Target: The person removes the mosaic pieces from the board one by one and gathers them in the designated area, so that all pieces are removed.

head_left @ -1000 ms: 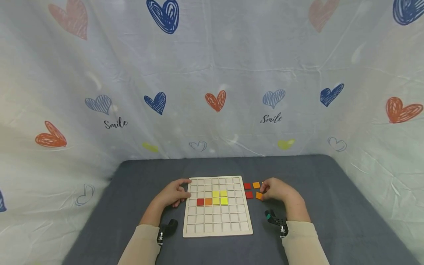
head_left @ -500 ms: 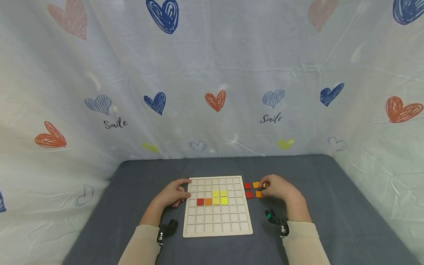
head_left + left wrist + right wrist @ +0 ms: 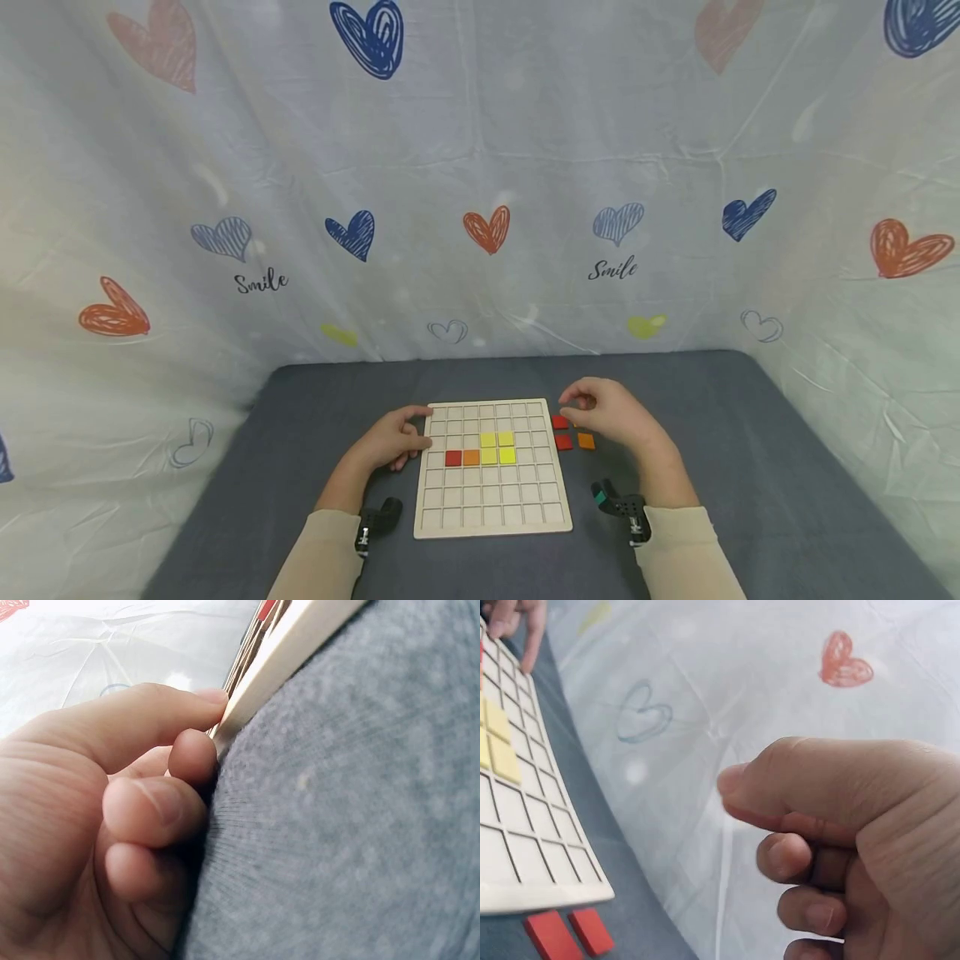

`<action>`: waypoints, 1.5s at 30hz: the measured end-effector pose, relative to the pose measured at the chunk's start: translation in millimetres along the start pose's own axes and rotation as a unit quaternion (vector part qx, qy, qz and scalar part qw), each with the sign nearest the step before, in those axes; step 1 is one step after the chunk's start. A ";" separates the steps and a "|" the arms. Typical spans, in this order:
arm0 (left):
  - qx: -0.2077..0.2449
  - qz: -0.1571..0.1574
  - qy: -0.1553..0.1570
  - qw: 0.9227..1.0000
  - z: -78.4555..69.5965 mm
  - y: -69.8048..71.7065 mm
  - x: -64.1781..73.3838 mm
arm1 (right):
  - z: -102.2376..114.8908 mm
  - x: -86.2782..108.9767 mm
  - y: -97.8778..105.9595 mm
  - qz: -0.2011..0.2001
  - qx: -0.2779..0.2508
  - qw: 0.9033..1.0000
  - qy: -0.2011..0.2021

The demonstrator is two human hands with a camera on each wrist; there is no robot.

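A pale wooden grid board lies on the table. Set in its cells are yellow tiles, one orange tile and one red tile. My left hand touches the board's left edge with thumb and index finger, the other fingers curled on the cloth. Above the loose tiles right of the board hovers my right hand, thumb and index tip close together. No tile shows between its fingers in the right wrist view. Beneath it lie two loose red tiles and an orange tile.
Dark grey cloth covers the table. Behind and at the sides hangs a white curtain printed with hearts. Each wrist carries a black camera mount. Another orange tile is mostly hidden under the right hand.
My right hand has lifted from the orange tiles and moved left and away from me, over the far red tile. The left hand and the board stay still.
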State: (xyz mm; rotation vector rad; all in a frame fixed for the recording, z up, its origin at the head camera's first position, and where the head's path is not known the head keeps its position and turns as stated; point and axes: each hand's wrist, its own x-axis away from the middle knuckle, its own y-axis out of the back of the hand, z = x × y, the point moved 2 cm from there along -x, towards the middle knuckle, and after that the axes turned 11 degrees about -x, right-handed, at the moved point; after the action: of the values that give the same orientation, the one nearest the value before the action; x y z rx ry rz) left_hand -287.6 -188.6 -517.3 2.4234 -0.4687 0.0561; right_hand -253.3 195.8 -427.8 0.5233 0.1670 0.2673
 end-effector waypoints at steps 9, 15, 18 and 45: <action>0.003 0.002 0.006 1.000 -1.8 0.3 0.2 | 12.9 -11.0 -37.2 -0.008 0.022 0.999 0.045; 0.011 0.008 0.002 1.000 -2.1 1.4 -0.4 | 15.5 -17.2 -67.2 0.004 0.060 0.996 0.060; 0.011 0.009 -0.001 1.000 -2.3 1.2 -0.5 | 14.8 -19.5 -80.9 0.017 0.083 0.995 0.060; 0.009 0.009 -0.004 1.000 2.3 1.0 -2.5 | 4.4 -22.0 -126.9 0.001 0.211 0.968 0.133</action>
State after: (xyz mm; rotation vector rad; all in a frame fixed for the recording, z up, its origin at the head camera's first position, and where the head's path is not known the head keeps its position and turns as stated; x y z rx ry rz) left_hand -290.5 -189.9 -518.9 2.4384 -0.4951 0.0593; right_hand -246.8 81.5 -487.2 0.9105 0.4912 0.3054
